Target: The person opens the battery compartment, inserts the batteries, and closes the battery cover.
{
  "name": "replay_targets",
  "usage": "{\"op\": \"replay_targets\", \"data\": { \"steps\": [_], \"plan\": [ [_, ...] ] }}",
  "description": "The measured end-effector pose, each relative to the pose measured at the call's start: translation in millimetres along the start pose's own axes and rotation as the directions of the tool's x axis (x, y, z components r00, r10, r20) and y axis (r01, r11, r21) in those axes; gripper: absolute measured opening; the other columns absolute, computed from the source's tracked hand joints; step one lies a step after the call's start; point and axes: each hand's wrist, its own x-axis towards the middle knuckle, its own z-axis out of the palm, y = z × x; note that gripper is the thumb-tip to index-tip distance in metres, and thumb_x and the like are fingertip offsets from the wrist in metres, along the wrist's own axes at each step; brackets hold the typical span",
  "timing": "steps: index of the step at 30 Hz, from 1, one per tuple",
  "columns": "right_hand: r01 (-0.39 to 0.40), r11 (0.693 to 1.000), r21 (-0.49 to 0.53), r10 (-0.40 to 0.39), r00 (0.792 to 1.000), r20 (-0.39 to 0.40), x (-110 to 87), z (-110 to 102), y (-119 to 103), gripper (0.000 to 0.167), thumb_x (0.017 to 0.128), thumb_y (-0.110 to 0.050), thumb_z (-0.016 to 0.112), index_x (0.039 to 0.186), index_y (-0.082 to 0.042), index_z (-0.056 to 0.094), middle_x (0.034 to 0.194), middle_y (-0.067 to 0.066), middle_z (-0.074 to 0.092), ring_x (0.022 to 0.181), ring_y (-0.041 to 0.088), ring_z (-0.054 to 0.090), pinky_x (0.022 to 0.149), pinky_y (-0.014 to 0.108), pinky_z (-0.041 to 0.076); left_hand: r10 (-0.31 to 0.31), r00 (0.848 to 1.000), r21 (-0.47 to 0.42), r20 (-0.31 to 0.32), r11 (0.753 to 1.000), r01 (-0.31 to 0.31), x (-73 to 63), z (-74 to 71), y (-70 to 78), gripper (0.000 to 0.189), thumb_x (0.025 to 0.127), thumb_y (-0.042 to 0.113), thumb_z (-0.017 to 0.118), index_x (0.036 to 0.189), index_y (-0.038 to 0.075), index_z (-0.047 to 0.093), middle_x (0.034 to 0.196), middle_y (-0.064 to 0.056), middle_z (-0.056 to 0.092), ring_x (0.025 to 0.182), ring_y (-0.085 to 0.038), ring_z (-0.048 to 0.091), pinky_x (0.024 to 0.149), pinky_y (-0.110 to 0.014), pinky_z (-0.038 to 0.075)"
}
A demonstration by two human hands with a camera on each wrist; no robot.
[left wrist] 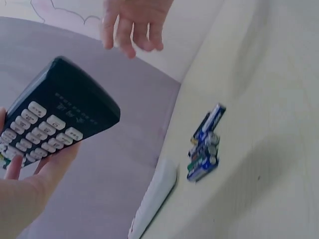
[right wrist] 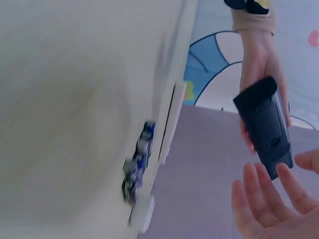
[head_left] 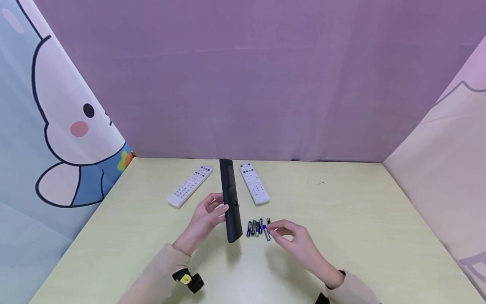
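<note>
My left hand (head_left: 205,217) grips a black remote control (head_left: 230,198) by its middle and holds it up off the table, on edge in the head view. The left wrist view shows the remote's white buttons (left wrist: 47,128); its dark back, with a small notch (right wrist: 275,142), faces the right wrist camera. My right hand (head_left: 298,245) hovers over the table with loosely bent fingers and nothing between them. Just left of its fingertips, several small batteries (head_left: 257,229) lie close together, mostly side by side, with blue, green and silver wrappers.
Two white remote controls lie buttons up farther back, one to the left (head_left: 190,185) and one to the right (head_left: 254,183) of the black one. The pale table (head_left: 341,202) meets a purple cloth backdrop (head_left: 247,84), with printed cloth on both sides.
</note>
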Motion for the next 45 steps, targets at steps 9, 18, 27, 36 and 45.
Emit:
{"op": "replay_targets", "data": {
  "steps": [9,18,27,36,45],
  "plan": [
    [-0.152,0.941,0.303,0.156,0.988,0.011,2.4,21,-14,0.028,0.08,-0.009,0.063,0.106,0.0,0.058,0.103,0.017,0.059,0.085,0.015,0.059,0.075,0.023,0.052,0.059,0.994,-0.13,-0.088,0.989,-0.07,-6.5,17.1,-1.4,0.025,0.078,-0.01,0.052,0.092,0.01,0.05,0.091,-0.004,0.055,0.081,-0.015,0.059,0.071,-0.03,0.052],
    [-0.144,0.868,0.475,0.157,0.988,0.014,3.6,36,-19,0.043,0.075,0.0,0.066,0.114,0.006,0.05,0.113,0.022,0.051,0.095,0.017,0.057,0.082,0.026,0.05,0.121,0.984,-0.133,-0.131,0.982,-0.138,-10.0,28.9,-6.3,0.028,0.074,-0.012,0.055,0.09,0.011,0.049,0.093,-0.003,0.053,0.077,-0.013,0.059,0.071,-0.029,0.053],
    [-0.153,0.829,0.537,0.203,0.979,-0.035,5.6,47,-18,0.044,0.07,0.007,0.067,0.11,0.008,0.051,0.109,0.021,0.054,0.09,0.014,0.058,0.083,0.03,0.05,0.126,0.978,-0.107,-0.165,0.984,-0.145,-16.6,39.9,-7.5,0.03,0.074,-0.009,0.059,0.095,0.009,0.047,0.098,-0.005,0.052,0.082,-0.013,0.059,0.077,-0.032,0.052],
    [-0.226,0.808,0.544,0.283,0.959,-0.022,2.2,45,-20,0.045,0.071,0.001,0.069,0.112,0.009,0.052,0.109,0.022,0.056,0.093,0.021,0.059,0.083,0.023,0.049,0.138,0.97,-0.031,-0.201,0.989,-0.147,-17.3,39.5,-4.1,0.028,0.077,-0.004,0.06,0.101,0.0,0.046,0.099,-0.007,0.055,0.083,-0.013,0.061,0.08,-0.033,0.051],
    [-0.253,0.791,0.557,0.311,0.95,-0.011,-1.3,43,-19,0.044,0.07,0.002,0.069,0.112,0.008,0.054,0.114,0.02,0.054,0.097,0.025,0.057,0.084,0.023,0.048,0.161,0.945,-0.026,-0.285,0.984,-0.175,-14.4,31.5,14.0,0.055,0.082,-0.002,0.058,0.13,0.009,0.034,0.116,-0.013,0.049,0.087,-0.013,0.06,0.081,-0.035,0.051]
  ]
}}
